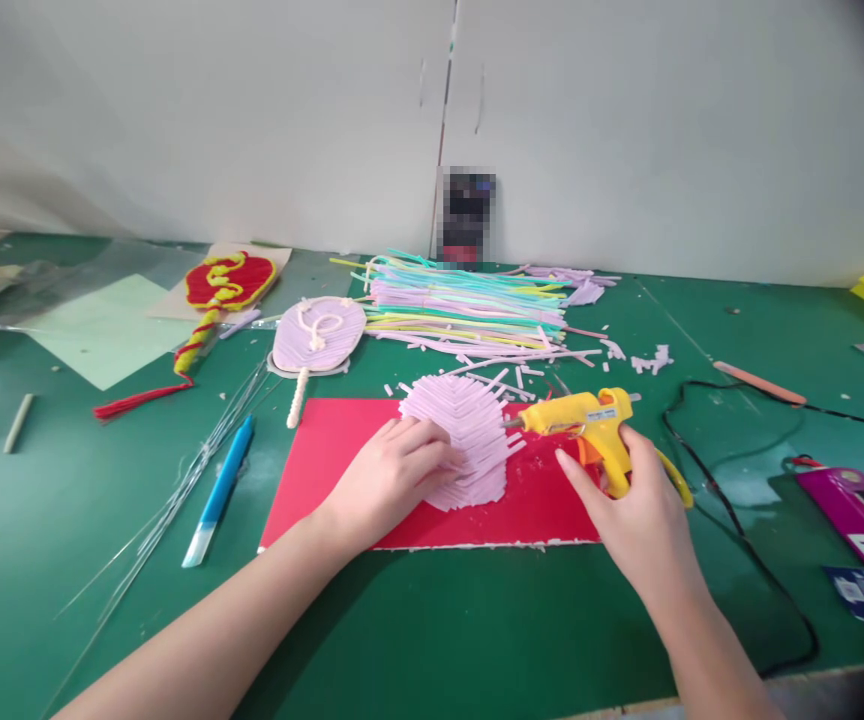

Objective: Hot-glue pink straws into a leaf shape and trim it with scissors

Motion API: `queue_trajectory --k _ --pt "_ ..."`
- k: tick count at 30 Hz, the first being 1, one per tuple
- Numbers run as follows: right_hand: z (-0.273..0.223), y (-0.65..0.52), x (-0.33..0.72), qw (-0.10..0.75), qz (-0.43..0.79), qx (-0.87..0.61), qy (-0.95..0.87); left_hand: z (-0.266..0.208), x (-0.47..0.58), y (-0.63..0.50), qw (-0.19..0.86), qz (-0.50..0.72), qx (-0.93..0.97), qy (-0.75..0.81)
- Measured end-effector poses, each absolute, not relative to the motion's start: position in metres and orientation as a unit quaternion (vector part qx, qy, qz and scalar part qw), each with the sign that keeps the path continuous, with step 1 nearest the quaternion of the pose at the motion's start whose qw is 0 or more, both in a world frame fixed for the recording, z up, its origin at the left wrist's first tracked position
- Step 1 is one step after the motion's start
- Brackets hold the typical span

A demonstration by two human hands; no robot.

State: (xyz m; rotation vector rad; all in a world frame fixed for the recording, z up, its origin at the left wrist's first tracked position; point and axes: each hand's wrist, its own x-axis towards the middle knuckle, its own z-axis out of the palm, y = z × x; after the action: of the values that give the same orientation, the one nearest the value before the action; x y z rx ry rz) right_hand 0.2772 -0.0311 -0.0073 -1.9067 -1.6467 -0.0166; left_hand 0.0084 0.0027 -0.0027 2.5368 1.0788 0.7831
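A lilac leaf-shaped panel of pipe cleaners (469, 420) lies on a red board (327, 450), its strips meeting in a V pattern. My left hand (402, 465) rests on the panel's left side, fingers curled and pressed against it; their tips are partly hidden. In my right hand (646, 500) is a yellow hot glue gun (589, 425), held by the handle with the thumb apart on the near side. The nozzle points left at the panel's right edge, where a few strip ends stick out.
Behind lie bundled pastel pipe cleaners (469, 305) and cut scraps. A lilac fan (319, 335) and red-yellow fan (229, 280) are at left, near thin wires (192, 475) and a blue pen-like tool (222, 490). A black cord (732, 515) and purple power strip (844, 510) lie right.
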Motion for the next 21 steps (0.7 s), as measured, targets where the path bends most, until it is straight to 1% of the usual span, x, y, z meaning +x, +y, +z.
queue_trajectory --k 7,14,21 --pt "-0.01 -0.038 0.278 0.273 -0.087 -0.659 -0.695 -0.003 0.01 0.004 0.15 0.259 0.888 0.349" --pt "-0.011 -0.049 0.281 0.264 -0.143 -0.596 -0.744 -0.005 0.01 0.003 0.129 0.308 0.888 0.316" --pt "-0.012 -0.052 0.275 0.266 -0.152 -0.574 -0.76 -0.006 0.011 0.004 0.149 0.283 0.897 0.307"
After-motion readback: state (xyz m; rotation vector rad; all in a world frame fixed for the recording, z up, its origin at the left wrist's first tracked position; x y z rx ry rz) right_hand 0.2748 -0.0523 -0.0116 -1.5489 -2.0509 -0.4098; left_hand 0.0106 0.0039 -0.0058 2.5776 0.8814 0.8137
